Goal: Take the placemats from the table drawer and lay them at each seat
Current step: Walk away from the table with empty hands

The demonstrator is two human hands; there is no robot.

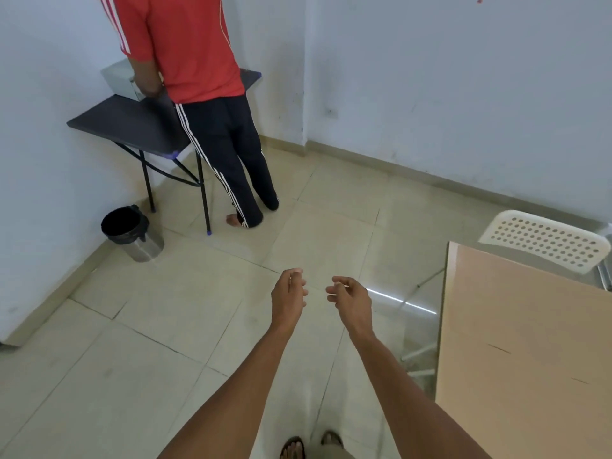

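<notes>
Both my arms reach out over the tiled floor. My left hand (287,296) and my right hand (350,298) hang side by side at mid-frame, fingers loosely curled, holding nothing. A light wooden table (516,342) fills the lower right, its top bare. A white perforated chair (543,240) stands at the table's far end. No placemats and no drawer show in this view.
A person in a red shirt and striped dark trousers (202,104) stands at a black folding table (129,122) in the far left corner, with a grey box (119,77) on it. A steel bin (132,233) stands by the left wall.
</notes>
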